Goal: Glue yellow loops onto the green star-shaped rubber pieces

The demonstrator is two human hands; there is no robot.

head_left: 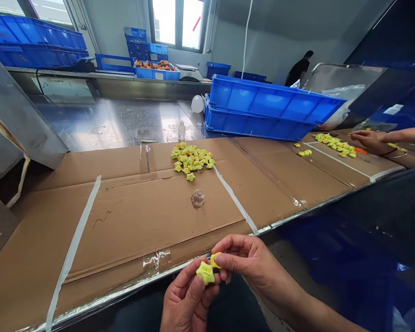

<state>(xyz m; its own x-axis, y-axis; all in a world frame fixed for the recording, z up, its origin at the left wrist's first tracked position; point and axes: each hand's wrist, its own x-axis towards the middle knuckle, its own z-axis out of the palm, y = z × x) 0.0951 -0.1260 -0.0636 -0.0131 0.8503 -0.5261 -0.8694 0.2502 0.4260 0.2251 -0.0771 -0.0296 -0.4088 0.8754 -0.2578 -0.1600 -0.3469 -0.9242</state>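
Just in front of the table's near edge, my left hand (190, 295) pinches a small yellow-green star-shaped piece (206, 273) between thumb and fingers. My right hand (244, 258) meets it from the right, its thumb and forefinger closed on a smaller, deeper yellow piece (216, 260). The two pieces touch or nearly touch; I cannot tell whether they are joined. Further back on the cardboard lies a heap of similar yellow-green pieces (192, 157), some with orange spots. Between heap and hands stands a small clear plastic cup (198, 198).
Cardboard (141, 207) with white tape strips covers the table. Behind the heap stand a small clear bottle (181, 131) and stacked blue crates (263, 108). At right, another person's hand (370, 140) is near more yellow pieces (335, 144). One person (299, 69) stands farther back.
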